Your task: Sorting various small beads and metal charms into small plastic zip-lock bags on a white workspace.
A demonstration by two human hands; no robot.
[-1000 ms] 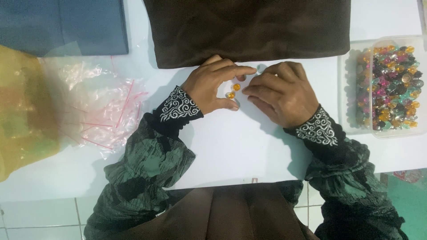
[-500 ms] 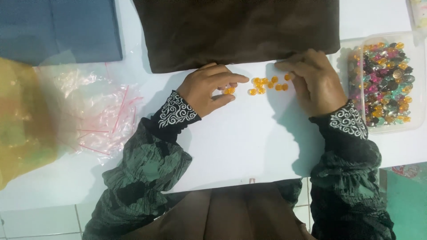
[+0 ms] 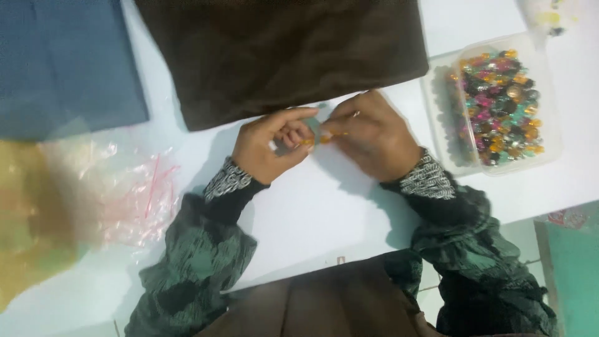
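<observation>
My left hand (image 3: pixel 268 148) and my right hand (image 3: pixel 369 134) meet on the white table (image 3: pixel 324 212), just below the edge of a dark brown cloth (image 3: pixel 281 56). A few small orange beads (image 3: pixel 316 140) sit bunched between the fingertips of both hands, and both hands pinch them. Fingers hide most of the beads. Both wrists wear dark green sleeves with black-and-white patterned cuffs.
A clear plastic tub (image 3: pixel 437 118) full of several mixed coloured beads stands to the right of my right hand. A blue cloth (image 3: pixel 62 62) lies at the top left. Small clear zip bags (image 3: pixel 134 187) and a yellow bag (image 3: pixel 28 218) lie at the left.
The orange beads were spread in a row between my parted hands half a second ago. My right hand has moved left, and the beads are now bunched between both hands.
</observation>
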